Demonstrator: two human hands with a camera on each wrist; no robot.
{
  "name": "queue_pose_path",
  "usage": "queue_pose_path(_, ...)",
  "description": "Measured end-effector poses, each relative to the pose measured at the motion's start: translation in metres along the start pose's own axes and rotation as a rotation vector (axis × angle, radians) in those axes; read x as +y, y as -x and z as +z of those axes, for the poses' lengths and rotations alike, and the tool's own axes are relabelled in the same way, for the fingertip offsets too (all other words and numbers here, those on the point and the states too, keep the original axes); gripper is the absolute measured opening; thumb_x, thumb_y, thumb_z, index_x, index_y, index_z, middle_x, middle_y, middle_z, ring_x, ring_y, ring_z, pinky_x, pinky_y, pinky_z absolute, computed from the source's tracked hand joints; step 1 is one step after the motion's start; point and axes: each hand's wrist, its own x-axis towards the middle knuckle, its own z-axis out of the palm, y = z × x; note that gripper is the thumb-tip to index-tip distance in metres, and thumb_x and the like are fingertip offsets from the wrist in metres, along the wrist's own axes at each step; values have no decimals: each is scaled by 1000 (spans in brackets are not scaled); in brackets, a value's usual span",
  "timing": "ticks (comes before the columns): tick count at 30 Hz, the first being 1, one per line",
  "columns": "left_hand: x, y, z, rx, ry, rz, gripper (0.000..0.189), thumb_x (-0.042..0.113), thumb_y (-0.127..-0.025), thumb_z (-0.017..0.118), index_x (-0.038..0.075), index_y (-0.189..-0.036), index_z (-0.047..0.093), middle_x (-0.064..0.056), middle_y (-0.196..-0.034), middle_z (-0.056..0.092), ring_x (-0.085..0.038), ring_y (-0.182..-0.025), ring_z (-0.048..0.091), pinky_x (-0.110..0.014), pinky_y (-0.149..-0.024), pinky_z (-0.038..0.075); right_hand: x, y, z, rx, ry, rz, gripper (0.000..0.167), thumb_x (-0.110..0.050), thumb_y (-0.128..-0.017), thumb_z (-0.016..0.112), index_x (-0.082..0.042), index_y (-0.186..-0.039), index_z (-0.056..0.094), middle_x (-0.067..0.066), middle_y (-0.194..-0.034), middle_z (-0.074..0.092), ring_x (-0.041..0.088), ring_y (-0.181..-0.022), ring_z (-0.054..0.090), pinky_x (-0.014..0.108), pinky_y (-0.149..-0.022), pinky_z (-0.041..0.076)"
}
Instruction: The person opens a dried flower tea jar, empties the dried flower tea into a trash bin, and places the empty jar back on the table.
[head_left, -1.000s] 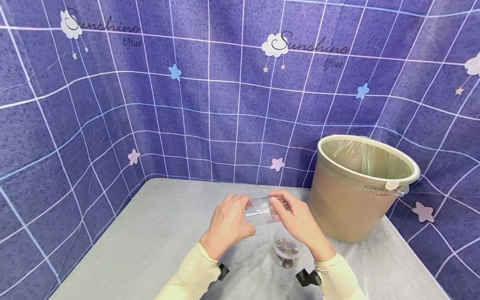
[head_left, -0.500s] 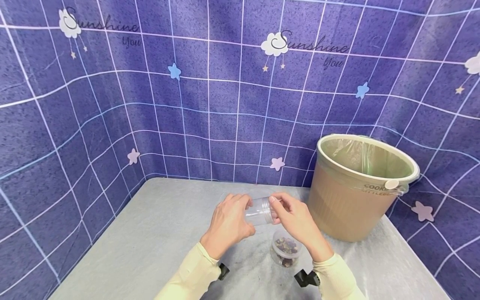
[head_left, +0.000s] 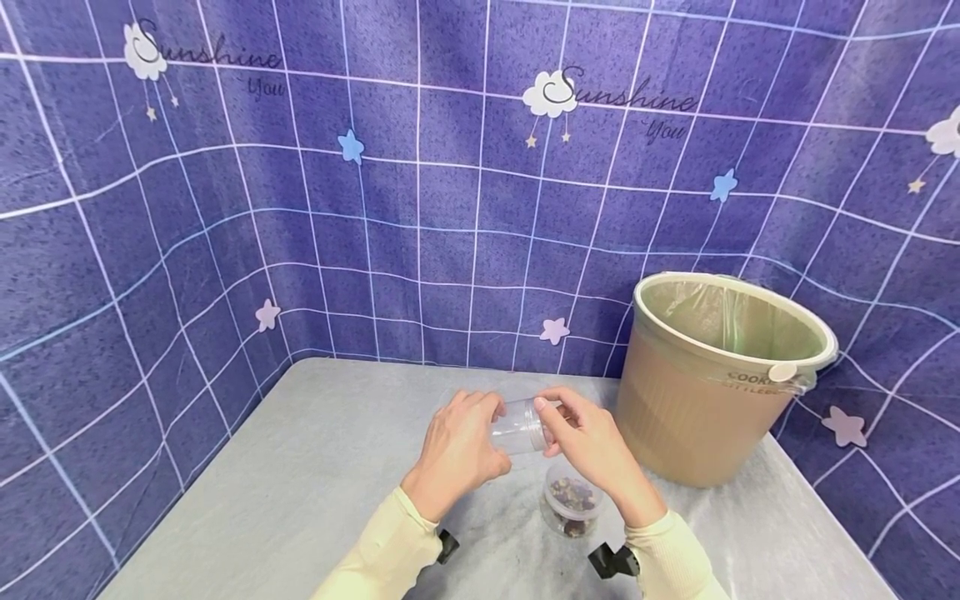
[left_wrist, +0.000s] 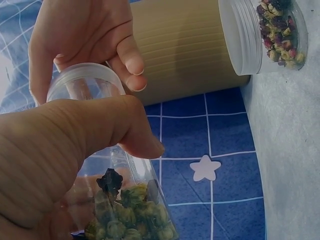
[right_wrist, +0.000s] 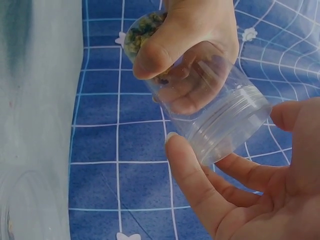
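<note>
My left hand (head_left: 456, 450) grips the body of a clear plastic jar (head_left: 513, 428), which lies tilted on its side above the table. Dried flower buds (left_wrist: 132, 212), greenish with a dark one among them, are gathered at the jar's base end. At the jar's other end, the fingers and thumb of my right hand (head_left: 592, 442) are spread round the clear screw lid (right_wrist: 232, 132), their tips at its rim. Below the right hand, a second jar (head_left: 572, 498) with a translucent lid stands on the table; reddish and yellow dried buds show through its wall in the left wrist view.
A tan bin (head_left: 690, 408) with a plastic liner stands at the table's back right, beyond my right hand. The grey table (head_left: 337, 467) meets a blue gridded curtain (head_left: 420, 208) at the back and sides.
The right hand's fingers have shifted slightly round the lid end. My left hand and the jar keep almost the same place, and the second jar stays put.
</note>
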Motion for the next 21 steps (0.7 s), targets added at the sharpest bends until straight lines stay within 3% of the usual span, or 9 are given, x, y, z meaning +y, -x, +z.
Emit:
queue_pose_path(11, 1, 0, 0, -12, 4, -3, 50, 17, -49, 84, 19, -96, 68, 5, -85, 66, -18, -80, 56, -36, -65, 48, -2, 0, 1, 14, 26, 14, 34, -55, -98, 63, -29, -118, 70, -5, -85, 72, 16, -61, 71, 32, -63, 51)
queue_pose_path(21, 0, 2, 1, 6, -10, 10, 48, 17, -49, 82, 18, -95, 67, 8, -83, 63, -18, -80, 57, -35, -64, 48, -3, 0, 1, 5, 22, 27, 34, -53, -97, 65, -27, -118, 70, -6, -82, 72, 17, -64, 70, 30, -63, 49)
